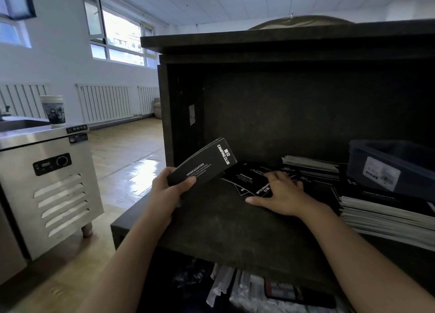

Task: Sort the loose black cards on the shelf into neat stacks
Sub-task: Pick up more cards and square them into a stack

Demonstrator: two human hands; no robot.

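On the dark shelf [235, 223], just past its middle, the loose black cards [247, 179] lie fanned and overlapping, askew to one another, partly under the right hand [280, 194].

They look thin, light and fairly stiff, with a smooth printed finish. I judge that they will slide over each other readily and be hard to lift from flat. A good hold would be to drag one to a free edge or pinch a raised corner, then take it by the long edges. A squared bundle wants a firm hold across its short end, lest it fan out.

That right hand lies palm down on the cards, fingers straight and spread toward eleven o'clock, thumb stretched toward nine o'clock along the shelf. Its grip is wide and encloses nothing; it only presses. At nine o'clock of it, the left hand [170, 188] holds a bundle of cards [204, 164] by one short end. Its thumb lies over the printed face, its fingers wrap round the end, and the free end tilts up toward two o'clock. Both forearms reach in from six o'clock. At three o'clock stand tidier card stacks [310, 168] and a grey bin [395, 169].
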